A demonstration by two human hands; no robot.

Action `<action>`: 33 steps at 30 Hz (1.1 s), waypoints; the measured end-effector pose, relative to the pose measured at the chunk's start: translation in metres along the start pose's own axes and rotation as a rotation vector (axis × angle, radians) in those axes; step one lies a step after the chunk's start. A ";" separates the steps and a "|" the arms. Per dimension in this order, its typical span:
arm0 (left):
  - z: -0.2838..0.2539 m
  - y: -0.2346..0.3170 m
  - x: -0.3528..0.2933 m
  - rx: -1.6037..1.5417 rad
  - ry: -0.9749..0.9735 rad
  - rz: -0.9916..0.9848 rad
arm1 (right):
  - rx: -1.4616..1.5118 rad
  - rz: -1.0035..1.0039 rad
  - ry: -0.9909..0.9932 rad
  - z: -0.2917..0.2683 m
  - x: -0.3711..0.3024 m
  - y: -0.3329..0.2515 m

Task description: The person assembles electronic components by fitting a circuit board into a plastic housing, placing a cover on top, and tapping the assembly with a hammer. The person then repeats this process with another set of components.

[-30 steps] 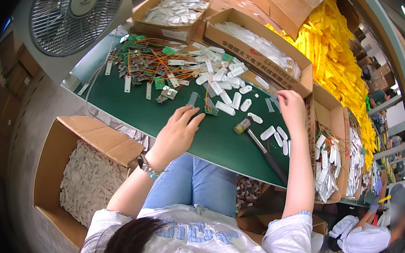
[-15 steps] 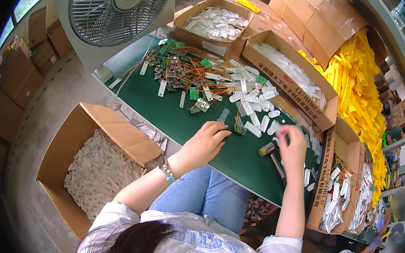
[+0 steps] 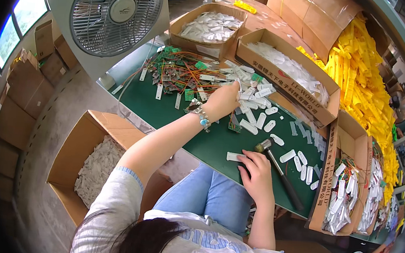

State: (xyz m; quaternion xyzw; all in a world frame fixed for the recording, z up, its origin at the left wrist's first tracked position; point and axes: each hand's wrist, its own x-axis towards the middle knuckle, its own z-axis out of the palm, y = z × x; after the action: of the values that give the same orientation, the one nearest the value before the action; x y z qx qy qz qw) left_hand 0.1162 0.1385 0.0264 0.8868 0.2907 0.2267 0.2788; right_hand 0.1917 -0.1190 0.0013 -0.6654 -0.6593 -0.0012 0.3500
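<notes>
My left hand [image 3: 224, 101] reaches into the pile of white plastic casings [image 3: 247, 104], beside the tangle of green circuit boards with red wires [image 3: 176, 72]. Its fingers are curled and partly hidden, so I cannot make out what they pinch. Near the table's front edge, my right hand [image 3: 258, 175] holds a small white plastic casing [image 3: 233, 157] between thumb and fingers, low over the green tabletop [image 3: 200, 148]. Just right of that hand lies a hammer [image 3: 283, 175], its black handle slanting toward the table's right front.
Cartons of white parts [image 3: 290, 71] line the back, and a carton of wired white pieces [image 3: 339, 203] stands at the right. Yellow strips [image 3: 359, 68] heap behind. A fan [image 3: 121, 11] stands back left, above a floor box [image 3: 70, 162]. Loose casings [image 3: 301, 160] lie right of the hammer.
My left hand has moved up and away into the casing pile. My right hand has come down and left toward the front edge, now with a white casing. The hammer shows more fully.
</notes>
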 end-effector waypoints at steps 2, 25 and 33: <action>0.001 -0.003 -0.004 -0.232 0.068 -0.051 | 0.009 -0.002 0.006 0.002 -0.002 0.000; -0.003 0.010 -0.116 -0.078 0.028 0.274 | 0.088 0.085 0.025 -0.001 0.002 -0.004; -0.004 0.010 -0.121 -0.216 0.068 0.424 | 0.072 0.127 0.072 0.001 -0.001 -0.005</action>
State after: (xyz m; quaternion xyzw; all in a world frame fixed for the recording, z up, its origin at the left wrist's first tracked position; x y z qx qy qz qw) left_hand 0.0299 0.0555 0.0069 0.8849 0.0813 0.3397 0.3082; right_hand 0.1869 -0.1201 0.0020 -0.6922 -0.6026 0.0210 0.3966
